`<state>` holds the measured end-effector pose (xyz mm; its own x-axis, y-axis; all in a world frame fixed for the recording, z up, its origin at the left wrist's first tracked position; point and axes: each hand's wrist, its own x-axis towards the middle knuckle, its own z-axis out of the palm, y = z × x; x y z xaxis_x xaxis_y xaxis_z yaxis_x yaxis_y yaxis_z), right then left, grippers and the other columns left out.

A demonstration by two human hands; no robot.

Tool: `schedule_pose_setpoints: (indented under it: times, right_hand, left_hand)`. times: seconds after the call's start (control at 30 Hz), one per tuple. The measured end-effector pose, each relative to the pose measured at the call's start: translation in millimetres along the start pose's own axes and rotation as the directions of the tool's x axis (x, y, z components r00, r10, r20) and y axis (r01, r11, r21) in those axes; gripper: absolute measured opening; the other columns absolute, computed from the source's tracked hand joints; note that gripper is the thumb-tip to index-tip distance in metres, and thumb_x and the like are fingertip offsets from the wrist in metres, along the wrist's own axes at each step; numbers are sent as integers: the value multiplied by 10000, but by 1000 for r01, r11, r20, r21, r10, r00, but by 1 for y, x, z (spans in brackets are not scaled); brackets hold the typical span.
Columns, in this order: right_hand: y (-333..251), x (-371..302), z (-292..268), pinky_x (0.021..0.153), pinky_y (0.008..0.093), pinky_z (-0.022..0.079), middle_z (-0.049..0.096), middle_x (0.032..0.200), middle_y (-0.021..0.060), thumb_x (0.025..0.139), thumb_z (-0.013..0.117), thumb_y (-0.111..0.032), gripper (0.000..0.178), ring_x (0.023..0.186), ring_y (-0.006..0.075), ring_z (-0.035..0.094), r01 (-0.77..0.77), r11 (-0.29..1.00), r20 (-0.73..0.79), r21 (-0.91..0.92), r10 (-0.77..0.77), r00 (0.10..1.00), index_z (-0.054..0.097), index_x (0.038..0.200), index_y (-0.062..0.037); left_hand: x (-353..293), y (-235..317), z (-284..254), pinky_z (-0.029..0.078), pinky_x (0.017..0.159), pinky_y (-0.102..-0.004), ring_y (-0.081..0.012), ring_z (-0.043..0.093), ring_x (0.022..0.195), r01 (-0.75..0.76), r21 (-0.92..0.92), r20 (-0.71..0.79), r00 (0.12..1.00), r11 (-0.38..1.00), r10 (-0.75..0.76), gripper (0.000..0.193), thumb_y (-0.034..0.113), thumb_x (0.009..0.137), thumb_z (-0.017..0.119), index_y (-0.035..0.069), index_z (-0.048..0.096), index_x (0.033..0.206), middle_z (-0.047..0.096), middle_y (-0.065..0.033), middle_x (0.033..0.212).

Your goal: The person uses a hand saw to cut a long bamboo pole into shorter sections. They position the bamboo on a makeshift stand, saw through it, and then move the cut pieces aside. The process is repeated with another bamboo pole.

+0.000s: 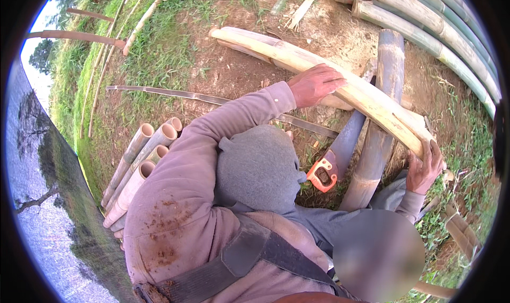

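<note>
Ground [212, 58]: bare brown soil through the middle, grass toward the upper left and the right side. Grey mesh sheet [58, 239] spans the left edge, with trees showing beyond it.

Left sleeve [191, 149]: mauve, soil-stained near the shoulder; it reaches from lower left to upper centre.

Stack of bamboo poles [419, 33], upper right: several green-to-tan stems lying side by side.

Pale bamboo length [366, 98]: stretches from upper centre down to the right, crossing above the thick grey bamboo pole [366, 165]. Both hands are on it. Whether it bears on the pole at the crossing, cannot tell.

Bundle of cut bamboo tubes [127, 194]: left of the sleeve, open ends facing up and right.

Orange-handled handsaw [348, 143]: just left of the thick pole, handle toward the person, far part of the blade passing under the pale length. Neither hand touches it.

Thin dark strip [180, 94]: lies across the soil and grass, partly hidden behind the sleeve.

Left hand [319, 85]: near the middle of the pale length, fingers pressed together and laid over its upper face. Thumb hidden; cannot tell whether it clamps.

Right hand [425, 167]: at the near end, pinching it between thumb and fingers.

Pale splinters [302, 11]: on the soil, top centre.
</note>
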<state>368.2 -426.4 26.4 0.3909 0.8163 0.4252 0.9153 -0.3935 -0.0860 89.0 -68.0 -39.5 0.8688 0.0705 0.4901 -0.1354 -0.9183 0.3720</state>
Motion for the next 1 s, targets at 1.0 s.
schedule_pose_setpoints:
  times: [1.0]
  right_hand:
    - [-223, -156, 28, 922, 481, 511, 772, 971, 129, 908, 692, -316, 254, 964, 319, 749, -142, 966, 744, 217, -69, 665, 701, 1033, -94]
  left_hand:
    - [53, 6, -12, 599, 971, -464, -376, 741, 1095, -3, 386, 406, 898, 923, -167, 469, 146, 899, 811, 93, 722, 1356, 763, -180, 1239]
